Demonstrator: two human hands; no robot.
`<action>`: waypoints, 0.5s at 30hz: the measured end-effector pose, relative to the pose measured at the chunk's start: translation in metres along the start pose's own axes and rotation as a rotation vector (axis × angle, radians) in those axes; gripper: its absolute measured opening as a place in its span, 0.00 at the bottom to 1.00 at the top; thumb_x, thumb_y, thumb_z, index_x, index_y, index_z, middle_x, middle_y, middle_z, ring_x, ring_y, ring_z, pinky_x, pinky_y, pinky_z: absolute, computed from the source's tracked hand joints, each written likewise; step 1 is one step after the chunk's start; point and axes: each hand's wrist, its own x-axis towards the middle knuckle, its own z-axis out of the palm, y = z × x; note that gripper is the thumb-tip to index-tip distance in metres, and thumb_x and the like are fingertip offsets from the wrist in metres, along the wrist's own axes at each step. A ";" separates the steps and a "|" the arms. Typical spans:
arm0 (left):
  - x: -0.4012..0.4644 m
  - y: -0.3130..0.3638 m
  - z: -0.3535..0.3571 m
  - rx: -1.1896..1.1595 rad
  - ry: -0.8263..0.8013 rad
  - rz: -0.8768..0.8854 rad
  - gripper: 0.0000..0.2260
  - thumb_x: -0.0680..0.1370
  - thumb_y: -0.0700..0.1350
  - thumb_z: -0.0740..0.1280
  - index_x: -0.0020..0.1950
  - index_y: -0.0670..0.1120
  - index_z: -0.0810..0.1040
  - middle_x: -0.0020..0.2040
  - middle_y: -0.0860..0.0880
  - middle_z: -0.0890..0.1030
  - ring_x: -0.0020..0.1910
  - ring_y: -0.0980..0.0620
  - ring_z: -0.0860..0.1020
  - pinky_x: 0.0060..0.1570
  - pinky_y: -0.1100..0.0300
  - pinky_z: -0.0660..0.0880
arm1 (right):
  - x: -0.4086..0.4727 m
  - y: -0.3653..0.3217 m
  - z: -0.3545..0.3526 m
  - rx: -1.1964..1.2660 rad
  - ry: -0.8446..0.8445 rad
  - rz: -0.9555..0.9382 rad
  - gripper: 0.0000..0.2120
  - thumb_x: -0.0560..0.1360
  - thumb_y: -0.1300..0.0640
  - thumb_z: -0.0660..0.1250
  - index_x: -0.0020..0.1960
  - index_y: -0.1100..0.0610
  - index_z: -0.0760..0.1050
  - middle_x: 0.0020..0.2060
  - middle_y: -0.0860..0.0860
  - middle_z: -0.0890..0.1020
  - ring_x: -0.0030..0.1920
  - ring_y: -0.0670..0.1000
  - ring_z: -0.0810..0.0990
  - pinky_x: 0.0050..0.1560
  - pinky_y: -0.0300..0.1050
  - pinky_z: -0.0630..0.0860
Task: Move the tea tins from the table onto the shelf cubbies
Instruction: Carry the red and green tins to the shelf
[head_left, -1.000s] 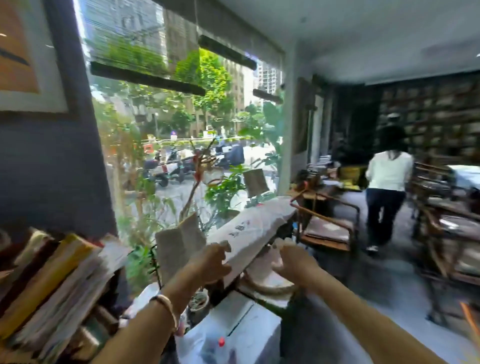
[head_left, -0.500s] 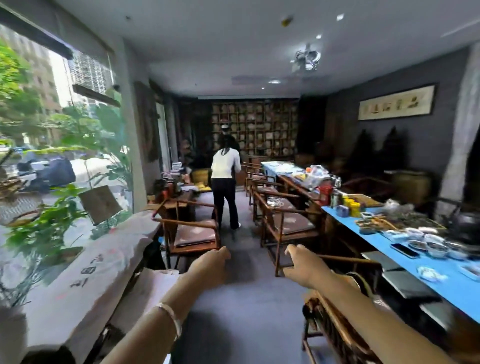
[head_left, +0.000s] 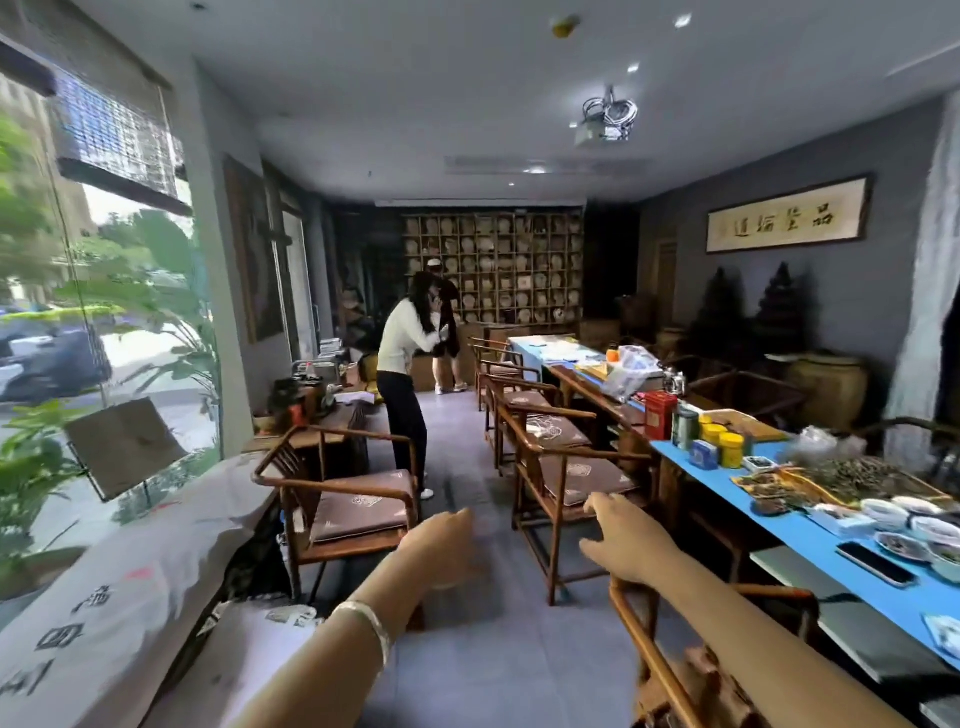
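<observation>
Both hands were out in front over the grey floor (head_left: 467, 665), holding nothing. Left hand (head_left: 441, 545) had fingers loosely curled, relaxed, with a pale bangle (head_left: 363, 623) on the wrist. Right hand (head_left: 623, 540) was spread, fingers relaxed, just above the back rail of a wooden armchair (head_left: 665, 670) at lower right.

Tea tins were on the blue-topped bench (head_left: 810, 540) to the right, well apart from both hands: a red tin (head_left: 660, 414), a dark green tin (head_left: 687, 427), three yellow tins (head_left: 722, 439) clustered beside it, and a small blue box (head_left: 703, 453) in front. Bowls, loose dried leaves and a phone (head_left: 875, 564) lay nearer on the same bench.

Shelf cubbies (head_left: 493, 265) filled the far wall, most compartments occupied. A person in a white top (head_left: 402, 340) stood in the aisle between chairs. Window (head_left: 78, 312) ran along the left.
</observation>
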 end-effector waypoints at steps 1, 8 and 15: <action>0.020 -0.007 -0.002 -0.005 0.008 -0.011 0.21 0.75 0.49 0.67 0.64 0.42 0.70 0.60 0.41 0.79 0.59 0.38 0.77 0.54 0.49 0.74 | 0.019 0.005 0.001 0.002 0.001 -0.004 0.17 0.73 0.51 0.66 0.60 0.54 0.71 0.59 0.52 0.75 0.56 0.54 0.77 0.55 0.50 0.77; 0.152 -0.030 -0.006 -0.028 0.001 -0.035 0.17 0.74 0.50 0.66 0.60 0.44 0.72 0.57 0.42 0.79 0.55 0.41 0.78 0.53 0.51 0.75 | 0.132 0.036 0.008 -0.009 -0.005 0.046 0.18 0.72 0.50 0.66 0.60 0.55 0.71 0.57 0.54 0.75 0.54 0.56 0.78 0.51 0.49 0.76; 0.302 -0.040 -0.009 -0.053 0.026 0.125 0.17 0.76 0.47 0.64 0.64 0.45 0.72 0.60 0.44 0.79 0.59 0.43 0.78 0.56 0.51 0.76 | 0.258 0.062 0.012 -0.058 0.040 0.099 0.22 0.73 0.49 0.67 0.64 0.54 0.69 0.60 0.54 0.74 0.59 0.56 0.77 0.55 0.48 0.75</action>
